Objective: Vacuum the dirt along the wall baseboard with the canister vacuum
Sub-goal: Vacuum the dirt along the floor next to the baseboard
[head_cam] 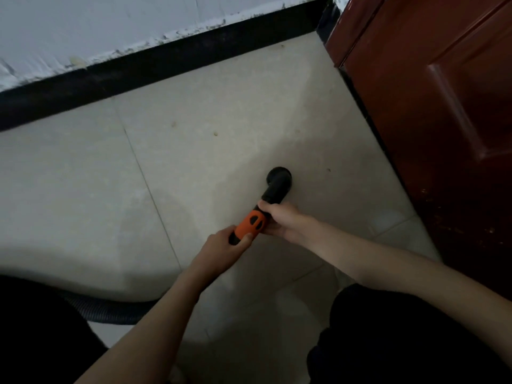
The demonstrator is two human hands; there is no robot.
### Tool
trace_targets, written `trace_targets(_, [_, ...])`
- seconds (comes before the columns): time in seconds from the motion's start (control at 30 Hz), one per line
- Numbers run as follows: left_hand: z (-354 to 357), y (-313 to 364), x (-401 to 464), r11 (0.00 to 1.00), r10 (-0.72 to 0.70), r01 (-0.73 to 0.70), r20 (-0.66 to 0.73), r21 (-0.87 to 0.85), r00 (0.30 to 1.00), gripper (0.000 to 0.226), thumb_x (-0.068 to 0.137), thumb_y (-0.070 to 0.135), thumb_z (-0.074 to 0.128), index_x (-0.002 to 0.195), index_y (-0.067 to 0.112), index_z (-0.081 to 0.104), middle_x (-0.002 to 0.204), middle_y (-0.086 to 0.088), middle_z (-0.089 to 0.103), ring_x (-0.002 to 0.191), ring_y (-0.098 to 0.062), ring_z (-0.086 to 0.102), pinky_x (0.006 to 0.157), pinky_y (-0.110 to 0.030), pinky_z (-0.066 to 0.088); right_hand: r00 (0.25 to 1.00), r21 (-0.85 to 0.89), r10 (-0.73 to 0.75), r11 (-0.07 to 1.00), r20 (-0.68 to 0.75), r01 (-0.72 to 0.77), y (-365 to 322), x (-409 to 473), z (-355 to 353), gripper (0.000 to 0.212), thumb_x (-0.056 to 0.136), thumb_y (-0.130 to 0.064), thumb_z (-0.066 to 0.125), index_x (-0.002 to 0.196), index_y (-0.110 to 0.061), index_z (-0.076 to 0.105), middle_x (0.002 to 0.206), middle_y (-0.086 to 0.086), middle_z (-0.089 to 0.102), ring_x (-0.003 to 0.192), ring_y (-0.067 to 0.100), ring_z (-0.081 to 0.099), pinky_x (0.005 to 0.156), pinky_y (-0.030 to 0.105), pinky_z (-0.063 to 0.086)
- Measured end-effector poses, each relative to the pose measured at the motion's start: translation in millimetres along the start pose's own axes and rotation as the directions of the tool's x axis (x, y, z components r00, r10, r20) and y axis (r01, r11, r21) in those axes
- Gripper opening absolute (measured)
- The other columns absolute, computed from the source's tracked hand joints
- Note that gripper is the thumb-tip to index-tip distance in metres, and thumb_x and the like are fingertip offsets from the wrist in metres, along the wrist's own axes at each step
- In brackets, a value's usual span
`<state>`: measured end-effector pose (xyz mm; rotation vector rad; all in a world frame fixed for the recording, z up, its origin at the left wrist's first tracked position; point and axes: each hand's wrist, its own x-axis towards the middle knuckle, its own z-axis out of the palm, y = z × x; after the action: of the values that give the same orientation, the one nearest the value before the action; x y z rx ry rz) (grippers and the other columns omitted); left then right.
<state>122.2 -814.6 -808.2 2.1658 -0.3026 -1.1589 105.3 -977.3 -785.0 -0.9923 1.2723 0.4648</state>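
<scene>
Over pale tile floor (83, 176), both hands, left hand (221, 245) and right hand (285, 220), grip vacuum wand (257, 217).

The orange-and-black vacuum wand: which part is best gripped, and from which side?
Best gripped as shown: on the orange-and-black vacuum wand, the left hand wraps the orange handle section from the near end, and the right hand holds the black tube from the door side, just behind the bent round nozzle. The straight shaft suits a wrap grip; the nozzle end must stay free to face the beige tile floor.
</scene>
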Motion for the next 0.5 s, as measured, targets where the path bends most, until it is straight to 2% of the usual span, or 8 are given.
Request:
trace_targets(0.1, [-24, 2, 2, 0.999, 0.049, -0.049, -0.004, -0.014, 0.999, 0.025, 0.087, 0.050, 0.054, 0.081, 0.026, 0.058, 0.063, 0.005, 0.057, 0.048, -0.002, 0.047, 0.047, -0.015, 0.035, 0.998, 0.021, -0.043, 0.999, 0.041, 0.042, -15, -12, 13, 0.045, 0.095, -0.018, 0.062, 0.131, 0.003, 0.049, 0.122, 0.022, 0.062, 0.095, 0.029, 0.065, 0.058, 0.031, 0.053])
trace_targets(0.17, [-41, 11, 4, 0.994, 0.106, -0.106, -0.016, -0.038, 0.994, 0.025, 0.087, 0.050, 0.055, 0.081, 0.026, 0.059, 0.063, 0.006, 0.056, 0.047, -0.001, 0.046, 0.047, -0.014, 0.034, 0.993, 0.049, -0.101, 0.994, 0.053, 0.098, -28, -22, 17, 0.042, 0.095, -0.018, 0.062, 0.128, 0.005, 0.052, 0.122, 0.024, 0.063, 0.098, 0.030, 0.065, 0.062, 0.031, 0.054])
trace_targets(0.27, [-70, 38, 6, 0.978, 0.201, -0.203, -0.040, -0.045, 0.979, 0.024, 0.088, 0.046, 0.056, 0.078, 0.024, 0.057, 0.065, 0.002, 0.057, 0.054, -0.007, 0.049, 0.053, -0.022, 0.037, 0.973, 0.069, -0.216, 0.975, 0.075, 0.211, -56, -47, 19, 0.027, 0.096, -0.020, 0.060, 0.110, 0.003, 0.059, 0.119, 0.024, 0.064, 0.108, 0.032, 0.064, 0.070, 0.029, 0.054])
trace_targets(0.33, [-93, 62, 3, 0.959, 0.269, -0.274, -0.070, -0.073, 0.960, 0.024, 0.089, 0.042, 0.056, 0.074, 0.023, 0.055, 0.066, 0.001, 0.059, 0.057, -0.009, 0.051, 0.057, -0.025, 0.040, 0.943, 0.087, -0.313, 0.949, 0.115, 0.304, -79, -68, 19, 0.025, 0.097, -0.022, 0.058, 0.106, 0.001, 0.060, 0.113, 0.022, 0.066, 0.100, 0.026, 0.067, 0.072, 0.027, 0.056])
trace_targets(0.4, [-116, 90, -4, 0.925, 0.346, -0.357, -0.098, -0.128, 0.933, 0.026, 0.092, 0.039, 0.056, 0.077, 0.018, 0.057, 0.064, 0.003, 0.060, 0.057, -0.007, 0.053, 0.060, -0.024, 0.042, 0.900, 0.176, -0.417, 0.903, 0.130, 0.393, -101, -92, 18, 0.027, 0.099, -0.027, 0.054, 0.104, -0.002, 0.061, 0.105, 0.018, 0.068, 0.086, 0.019, 0.070, 0.069, 0.026, 0.058])
trace_targets(0.5, [-152, 133, -15, 0.878, 0.421, -0.442, -0.143, -0.185, 0.896, 0.029, 0.094, 0.040, 0.053, 0.085, 0.013, 0.060, 0.066, 0.003, 0.062, 0.059, -0.007, 0.057, 0.063, -0.023, 0.046, 0.854, 0.342, -0.513, 0.820, 0.085, 0.459, -121, -120, 18, 0.030, 0.102, -0.030, 0.045, 0.107, -0.005, 0.061, 0.102, 0.016, 0.069, 0.086, 0.020, 0.071, 0.071, 0.027, 0.057])
